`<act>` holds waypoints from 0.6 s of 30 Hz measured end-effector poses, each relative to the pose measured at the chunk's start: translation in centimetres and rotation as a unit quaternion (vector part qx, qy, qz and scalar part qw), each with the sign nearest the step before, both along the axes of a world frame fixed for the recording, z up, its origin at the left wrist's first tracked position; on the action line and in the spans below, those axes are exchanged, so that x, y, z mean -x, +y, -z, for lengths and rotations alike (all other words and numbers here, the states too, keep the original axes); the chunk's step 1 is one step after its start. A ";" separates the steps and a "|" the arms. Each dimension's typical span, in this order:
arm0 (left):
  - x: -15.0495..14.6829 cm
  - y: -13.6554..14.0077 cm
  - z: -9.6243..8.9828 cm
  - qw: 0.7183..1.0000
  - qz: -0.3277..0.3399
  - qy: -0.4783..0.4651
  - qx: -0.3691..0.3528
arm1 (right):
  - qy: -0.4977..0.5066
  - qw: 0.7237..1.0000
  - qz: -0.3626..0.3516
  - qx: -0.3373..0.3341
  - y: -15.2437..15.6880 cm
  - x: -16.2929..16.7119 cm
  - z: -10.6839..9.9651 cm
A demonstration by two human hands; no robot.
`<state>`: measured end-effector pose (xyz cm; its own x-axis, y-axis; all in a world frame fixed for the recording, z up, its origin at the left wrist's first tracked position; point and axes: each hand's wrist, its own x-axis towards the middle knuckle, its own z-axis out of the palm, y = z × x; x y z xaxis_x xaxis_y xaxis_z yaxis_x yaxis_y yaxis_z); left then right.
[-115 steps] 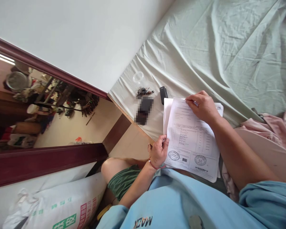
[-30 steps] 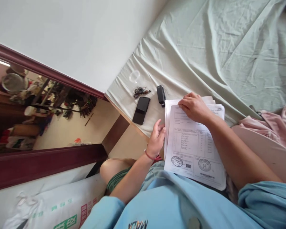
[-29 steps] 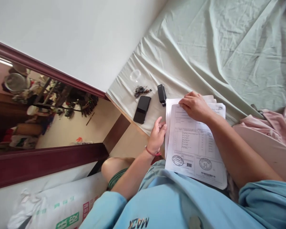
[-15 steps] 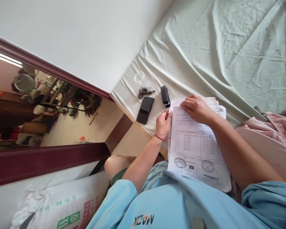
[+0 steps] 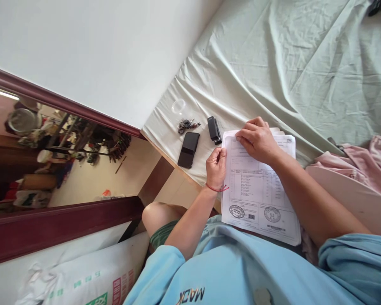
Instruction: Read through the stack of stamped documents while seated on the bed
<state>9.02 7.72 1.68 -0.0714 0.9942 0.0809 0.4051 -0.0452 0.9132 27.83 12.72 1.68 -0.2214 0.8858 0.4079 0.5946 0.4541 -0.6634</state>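
A stack of printed papers [image 5: 257, 186], its top sheet bearing a table and two round stamps, lies at the edge of the cloth-covered surface against my body. My left hand [image 5: 216, 167] is closed on the stack's left edge, thumb uppermost. Across the upper part reaches my right hand [image 5: 257, 140], its fingers pinched together at the top left of the sheets. A little beyond the papers lies a black stapler [image 5: 213, 129]. Left of it are a black phone [image 5: 189, 149] and a bunch of keys [image 5: 186, 126].
A clear round plastic container [image 5: 178, 106] stands behind the keys near the white wall [image 5: 98, 55]. Pink fabric [image 5: 355, 159] lies at right beside a pale curved board [image 5: 333, 186]. At lower left is a white printed sack [image 5: 95, 271]. A doorway opens on the left.
The sheets now sit more evenly together, with less of the rear pages showing at the top and left. Both hands keep their hold. The whole view has shifted slightly.
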 end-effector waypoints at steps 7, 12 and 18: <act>-0.1 -0.2 -0.2 1.000 0.009 0.003 -0.010 | 0.005 1.000 0.004 -0.001 -0.2 0.2 -0.4; -0.2 -0.3 -0.3 0.999 0.018 0.019 -0.020 | 0.011 1.000 0.001 0.001 -0.2 0.1 -0.5; 0.1 -0.1 0.2 0.999 0.016 -0.047 -0.001 | 0.008 1.000 -0.001 -0.010 -0.2 0.0 -0.6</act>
<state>8.95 7.66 1.48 -0.0460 0.9959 0.0780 0.3164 -0.0595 0.9467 27.82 12.52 2.24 -0.2172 0.8767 0.4293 0.5826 0.4693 -0.6636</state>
